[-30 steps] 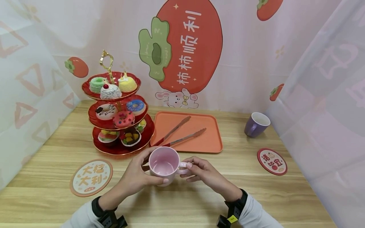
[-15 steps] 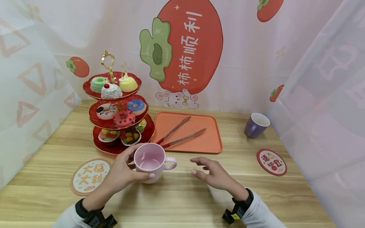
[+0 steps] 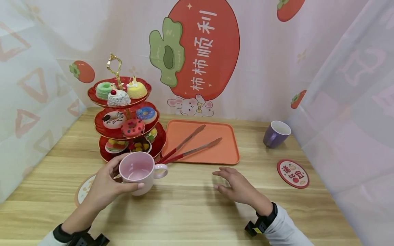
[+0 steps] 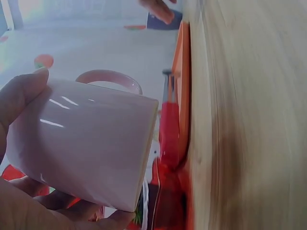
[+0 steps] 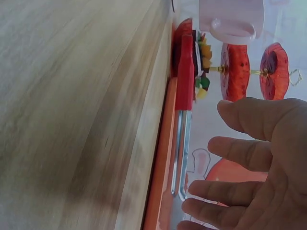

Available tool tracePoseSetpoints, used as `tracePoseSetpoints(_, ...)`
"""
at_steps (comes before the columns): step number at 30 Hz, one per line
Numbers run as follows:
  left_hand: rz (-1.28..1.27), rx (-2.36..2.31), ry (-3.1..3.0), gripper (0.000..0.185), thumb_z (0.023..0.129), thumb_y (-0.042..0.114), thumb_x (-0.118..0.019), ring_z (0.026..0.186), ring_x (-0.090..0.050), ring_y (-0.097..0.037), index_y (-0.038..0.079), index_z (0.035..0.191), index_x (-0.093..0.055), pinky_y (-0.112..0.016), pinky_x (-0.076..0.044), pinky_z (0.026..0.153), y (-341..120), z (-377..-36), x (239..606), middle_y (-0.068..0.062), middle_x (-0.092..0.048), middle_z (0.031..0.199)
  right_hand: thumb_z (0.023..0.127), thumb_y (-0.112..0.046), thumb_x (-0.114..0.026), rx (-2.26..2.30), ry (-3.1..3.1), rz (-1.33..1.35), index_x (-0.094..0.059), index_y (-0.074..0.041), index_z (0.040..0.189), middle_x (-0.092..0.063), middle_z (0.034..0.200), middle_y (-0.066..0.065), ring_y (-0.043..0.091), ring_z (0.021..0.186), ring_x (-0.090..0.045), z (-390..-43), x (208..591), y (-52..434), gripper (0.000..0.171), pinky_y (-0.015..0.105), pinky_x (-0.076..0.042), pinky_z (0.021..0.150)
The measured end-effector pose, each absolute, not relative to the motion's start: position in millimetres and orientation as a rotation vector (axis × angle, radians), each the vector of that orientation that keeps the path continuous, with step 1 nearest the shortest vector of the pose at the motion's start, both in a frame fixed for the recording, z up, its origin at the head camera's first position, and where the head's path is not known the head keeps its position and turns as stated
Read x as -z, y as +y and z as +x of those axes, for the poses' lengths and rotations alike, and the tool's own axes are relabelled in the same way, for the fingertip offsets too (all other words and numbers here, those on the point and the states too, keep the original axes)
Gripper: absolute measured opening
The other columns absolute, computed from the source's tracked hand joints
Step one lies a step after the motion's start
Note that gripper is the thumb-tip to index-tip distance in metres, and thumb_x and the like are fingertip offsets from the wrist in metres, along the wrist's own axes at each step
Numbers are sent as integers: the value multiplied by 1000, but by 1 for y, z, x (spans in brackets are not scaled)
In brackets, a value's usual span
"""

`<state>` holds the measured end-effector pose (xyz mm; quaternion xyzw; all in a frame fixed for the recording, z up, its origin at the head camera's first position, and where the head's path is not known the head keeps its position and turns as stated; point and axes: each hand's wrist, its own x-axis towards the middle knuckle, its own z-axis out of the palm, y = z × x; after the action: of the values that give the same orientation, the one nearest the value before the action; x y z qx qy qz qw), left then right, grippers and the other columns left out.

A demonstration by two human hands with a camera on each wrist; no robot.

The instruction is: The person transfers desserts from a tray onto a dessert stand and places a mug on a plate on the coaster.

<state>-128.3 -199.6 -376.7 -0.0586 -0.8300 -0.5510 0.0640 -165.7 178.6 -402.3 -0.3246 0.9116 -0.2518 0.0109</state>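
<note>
a pink mug [image 3: 137,171] is held by the left hand [image 3: 103,186] in the lower left of the head view, fingers and thumb wrapped round its wall, its handle turned toward frame centre. the mug is lifted off the wooden table [image 3: 191,208] – it is seen just in front of the red three-tier dessert stand [image 3: 126,133] and above a round coaster [image 3: 82,191], which is partly hidden by the hand. the right hand [image 3: 238,186] is kept low over the table at lower centre-right, fingers spread and relaxed, nothing gripped. behind it an orange tray [image 3: 227,153] is seen with red-handled tongs [image 3: 187,147] laid across it – a purple mug [image 3: 276,134] and a second coaster [image 3: 293,173] are placed at the right.
</note>
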Motion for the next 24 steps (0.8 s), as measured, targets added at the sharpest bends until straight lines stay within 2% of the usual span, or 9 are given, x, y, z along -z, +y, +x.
tracePoseSetpoints(7, -106, 1623, -2538, 81, 67, 16, -85, 102, -52, -18, 11, 136, -43, -19, -47, 75, -216, -125, 379, -11, -51, 122, 86, -20, -68, 699, 2887, -1023, -59, -3, 121, -47, 126, 29, 43, 117, -43, -168, 404, 183, 39, 54, -37, 91)
tracePoseSetpoints(13, -52, 1594, -2541, 81, 68, 15, -85, 101, -52, -13, 10, 136, -42, -16, -45, 74, -231, -121, 381, -11, -52, 121, 85, -16, -68, 606, 2895, -1064, -60, 0, 116, -50, 121, 31, 45, 112, -47, -168, 403, 187, 36, 56, -39, 88)
tracePoseSetpoints(24, 15, 1611, -2468, 75, 69, 2, -81, 97, -54, -5, 11, 133, -45, -13, -44, 74, -260, -114, 389, 4, -56, 113, 86, -17, -68, 539, 2854, -1030, -61, 1, 115, -49, 120, 33, 48, 109, -48, -166, 402, 191, 36, 60, -40, 82)
